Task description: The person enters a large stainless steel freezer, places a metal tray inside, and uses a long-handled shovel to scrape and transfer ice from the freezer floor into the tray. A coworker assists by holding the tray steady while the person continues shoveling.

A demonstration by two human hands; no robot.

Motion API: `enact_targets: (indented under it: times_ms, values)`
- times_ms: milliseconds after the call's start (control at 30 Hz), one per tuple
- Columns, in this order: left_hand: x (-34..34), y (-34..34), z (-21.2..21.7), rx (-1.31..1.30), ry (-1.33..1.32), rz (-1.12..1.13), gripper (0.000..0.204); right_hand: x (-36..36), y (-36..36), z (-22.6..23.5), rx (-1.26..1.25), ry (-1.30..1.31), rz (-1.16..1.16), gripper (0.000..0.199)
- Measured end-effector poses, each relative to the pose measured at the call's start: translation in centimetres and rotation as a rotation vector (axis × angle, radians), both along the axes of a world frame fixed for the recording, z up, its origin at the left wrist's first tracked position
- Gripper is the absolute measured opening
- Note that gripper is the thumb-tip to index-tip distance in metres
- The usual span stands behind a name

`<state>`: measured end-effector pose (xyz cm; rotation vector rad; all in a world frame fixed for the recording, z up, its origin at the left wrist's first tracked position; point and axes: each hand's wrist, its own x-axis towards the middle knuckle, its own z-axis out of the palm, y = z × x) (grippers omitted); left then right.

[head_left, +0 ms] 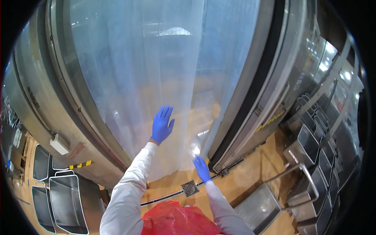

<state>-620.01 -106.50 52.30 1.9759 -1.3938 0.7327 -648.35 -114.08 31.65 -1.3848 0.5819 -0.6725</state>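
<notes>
A curtain of clear plastic strips (172, 74) hangs across a wide doorway in front of me. My left hand (161, 124), in a blue glove, is raised to the strips with its fingers stretched and the thumb apart. Lower and to the right, my right hand (202, 170), also gloved in blue, reaches to the curtain's lower part. Its fingers look extended, and I see nothing held in them. A bright glare lies on the plastic just above its fingertips. Whether either palm presses on the strips is hard to tell.
Metal door frames (243, 113) flank the curtain. Grey metal tubs (68, 201) stand at lower left, and more tubs (308, 145) at right. A trolley with a bent handle (309, 180) stands at lower right. A drain grate (190, 188) lies in the tan floor.
</notes>
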Motion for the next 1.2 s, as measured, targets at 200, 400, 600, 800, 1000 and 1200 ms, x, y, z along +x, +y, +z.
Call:
enact_targets:
  times_ms: [200,400,600,800,1000,1200]
  values:
    - [9.7,-11.7,5.0,0.108,-0.066,0.125,0.07,21.7,-11.3,27.4,-1.0,-0.141,0.217,0.056]
    - [27.0,-15.2,5.3,0.034,-0.051,0.437,0.07,36.0,-28.2,30.5,-1.251,-0.035,0.007,0.06]
    - [43.4,-20.4,7.8,-0.021,-0.015,0.66,0.071,38.3,-44.5,30.2,-0.855,0.081,-0.2,0.059]
    - [53.9,-26.1,9.9,-0.08,-0.02,0.846,0.072,37.4,-50.2,32.9,-0.647,0.073,-0.13,0.046]
    - [60.9,-30.1,10.5,-0.046,-0.108,0.967,0.069,36.7,-56.2,34.1,-0.621,0.122,-0.216,0.041]
    - [63.9,-32.8,11.0,0.042,-0.119,1.108,0.071,36.7,-64.2,32.3,-0.449,0.128,-0.317,0.044]
